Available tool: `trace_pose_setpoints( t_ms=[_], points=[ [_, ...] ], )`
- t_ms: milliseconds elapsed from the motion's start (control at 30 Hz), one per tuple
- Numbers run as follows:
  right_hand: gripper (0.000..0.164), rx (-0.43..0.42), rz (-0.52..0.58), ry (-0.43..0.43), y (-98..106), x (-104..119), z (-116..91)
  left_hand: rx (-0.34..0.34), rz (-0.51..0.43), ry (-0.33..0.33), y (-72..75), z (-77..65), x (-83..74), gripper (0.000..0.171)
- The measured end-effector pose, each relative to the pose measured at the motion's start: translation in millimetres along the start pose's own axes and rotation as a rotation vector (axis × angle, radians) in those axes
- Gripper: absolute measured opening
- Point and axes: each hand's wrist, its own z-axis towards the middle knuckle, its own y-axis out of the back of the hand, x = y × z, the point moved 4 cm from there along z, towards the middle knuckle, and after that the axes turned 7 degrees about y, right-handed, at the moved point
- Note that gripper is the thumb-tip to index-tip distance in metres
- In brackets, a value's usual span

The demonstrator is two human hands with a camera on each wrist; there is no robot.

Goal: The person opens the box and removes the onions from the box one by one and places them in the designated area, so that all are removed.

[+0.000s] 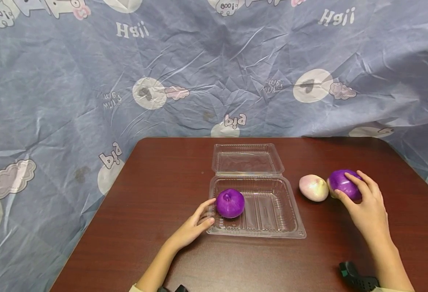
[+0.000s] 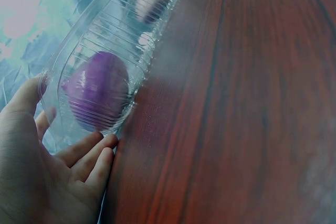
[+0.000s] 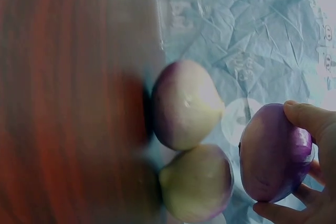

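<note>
In the head view, my right hand (image 1: 368,202) grips a purple onion (image 1: 339,182) between thumb and fingers at the right of the table. The right wrist view shows this onion (image 3: 273,153) held beside two pale onions, a purple-tinged one (image 3: 186,103) and a yellowish one (image 3: 197,182). From the head, one pale onion (image 1: 314,187) shows well; the other is mostly hidden under the held one. Another purple onion (image 1: 230,203) sits in the left part of a clear plastic box (image 1: 257,234). My left hand (image 1: 190,229) touches the box's left edge with extended fingers.
The box's clear lid (image 1: 248,159) lies open toward the back of the brown table (image 1: 155,178). A patterned grey-blue cloth (image 1: 199,61) hangs behind the table. Beside my right forearm is a black device (image 1: 356,278).
</note>
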Motion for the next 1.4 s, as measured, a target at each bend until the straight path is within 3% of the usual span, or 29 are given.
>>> trace_pose_setpoints(
  t_ms=[633,1067,1400],
  points=[
    [0.048,0.157,0.019,0.039,-23,14,-50,-0.002,0.003,0.001,0.9,-0.1,-1.9,0.056],
    [0.049,0.203,0.078,0.103,-33,14,-59,0.001,0.001,0.002,0.3,-0.8,-2.1,0.056],
    [0.052,0.208,0.019,0.137,-32,19,-60,-0.003,0.0,0.002,0.1,-1.3,-1.3,0.055]
  ],
)
